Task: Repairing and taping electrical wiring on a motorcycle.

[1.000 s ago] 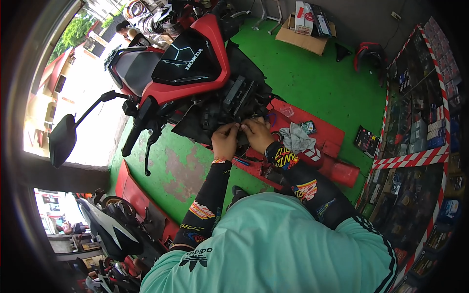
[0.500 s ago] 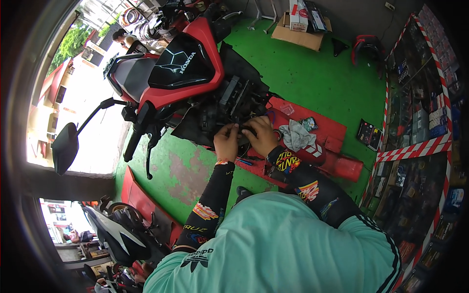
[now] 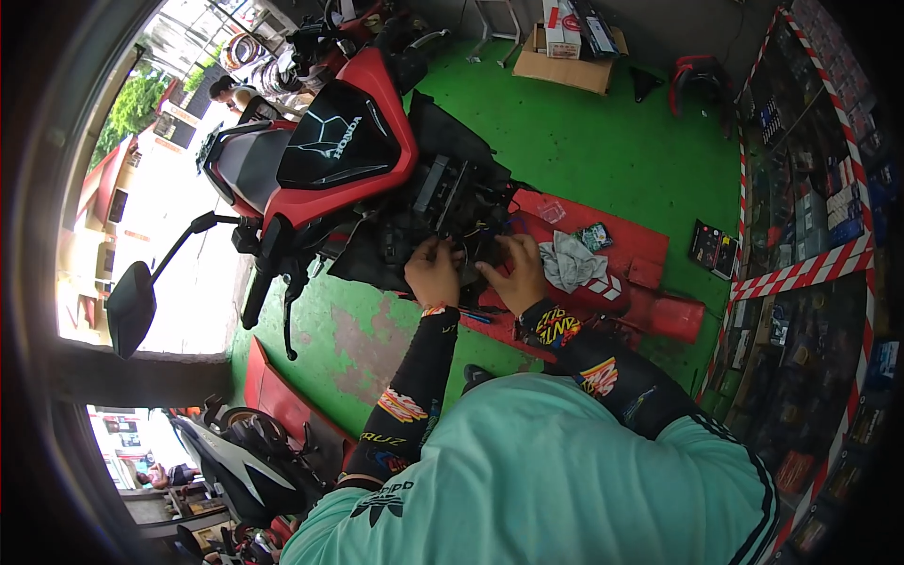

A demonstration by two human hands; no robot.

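Note:
A red and black motorcycle (image 3: 344, 141) stands in front of me with its front end bared, showing dark inner parts and wiring (image 3: 447, 193). At the lower edge of that opening, my left hand (image 3: 433, 273) is closed, thumb and fingertips pinched at the wiring; what they hold is too small and dark to name. Just to its right, my right hand (image 3: 518, 273) bends thumb and fingers around a dark piece whose kind I cannot make out. A grey rag (image 3: 573, 262) lies to the right of this hand.
The rag rests on a red stand (image 3: 645, 245) beside a small packet (image 3: 593, 235). A blue pen-like tool (image 3: 474, 316) lies below my hands. A mirror (image 3: 132, 306) and handlebar lever (image 3: 289, 320) jut out left. Glass display cases (image 3: 800, 235) line the right, near a black case (image 3: 713, 250).
My right hand's thumb and fingers have moved farther apart around the dark piece. My left hand stays pinched at the wiring. The whole view has shifted slightly.

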